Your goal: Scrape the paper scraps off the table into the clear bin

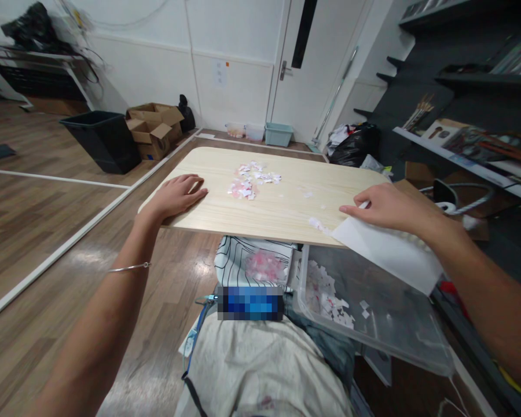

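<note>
Right hand (384, 207) clamped on sheet (384, 250) at desk's (282, 214) near right corner; left hand (180, 194) loose

Viewing remotely through the head camera, I record the following. The right hand pinches the white sheet between thumb and fingers. The sheet slants across the desk's near right corner, one end over the wood, the remainder extending past the edge above the clear tub (410, 336). How much of it bears on the desk I cannot tell.

The left hand rests palm down at the desk's left edge, fingers lightly bent and apart from the thumb. I note a thin bracelet (128, 268) on that arm.

White and pink scraps (245, 188) lie in loose clusters left of the desk's centre, nearer the left hand than the right. A small strip (316, 223) lies by the desk's near edge, just beside the sheet's corner; contact between them I cannot confirm.

The tub sits lower than the desk, off its near right edge, with paper bits (330, 301) gathered mostly along its left side. A striped cloth (231, 258) shows just off the desk's near edge. A black bin (104, 145) and cardboard boxes (156, 139) stand on the floor beyond the desk's far left corner.
</note>
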`<state>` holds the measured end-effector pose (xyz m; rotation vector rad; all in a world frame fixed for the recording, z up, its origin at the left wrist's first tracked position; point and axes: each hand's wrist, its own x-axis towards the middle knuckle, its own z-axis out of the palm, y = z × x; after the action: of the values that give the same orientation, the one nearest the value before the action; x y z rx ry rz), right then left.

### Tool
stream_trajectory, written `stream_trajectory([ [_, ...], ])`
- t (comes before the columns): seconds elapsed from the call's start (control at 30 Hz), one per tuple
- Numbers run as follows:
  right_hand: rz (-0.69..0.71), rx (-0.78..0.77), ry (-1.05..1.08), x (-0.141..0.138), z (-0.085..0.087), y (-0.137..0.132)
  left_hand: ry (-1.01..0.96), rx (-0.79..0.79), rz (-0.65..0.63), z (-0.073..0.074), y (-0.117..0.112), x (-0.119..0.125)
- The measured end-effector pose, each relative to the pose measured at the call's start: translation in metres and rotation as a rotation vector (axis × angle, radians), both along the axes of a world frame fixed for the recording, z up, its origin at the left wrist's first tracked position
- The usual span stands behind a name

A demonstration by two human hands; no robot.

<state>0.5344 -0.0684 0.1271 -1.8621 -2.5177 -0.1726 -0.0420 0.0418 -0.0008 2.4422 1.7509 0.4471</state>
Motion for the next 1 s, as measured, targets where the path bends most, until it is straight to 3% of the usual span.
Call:
stream_trajectory([
  [0.1, -0.131, -0.141, 0.061, 0.001, 0.001, 0.006, -0.009, -0.001, -0.009, -0.002, 0.002, -0.002],
  [0.27, -0.291, -0.183, 0.191, 0.002, -0.005, 0.010, -0.019, -0.002, -0.019, -0.004, 0.003, -0.003],
  [0.53, -0.193, -0.350, 0.294, -0.001, -0.008, -0.001, -0.021, -0.020, -0.010, -0.003, 0.001, -0.001],
  [0.83, -0.150, -0.311, 0.322, -0.007, -0.007, -0.003, -0.016, -0.029, -0.007, -0.002, 0.003, -0.002],
  [1.0, -0.147, -0.214, 0.315, -0.008, -0.007, 0.000, -0.027, -0.010, -0.012, -0.003, 0.002, -0.002],
])
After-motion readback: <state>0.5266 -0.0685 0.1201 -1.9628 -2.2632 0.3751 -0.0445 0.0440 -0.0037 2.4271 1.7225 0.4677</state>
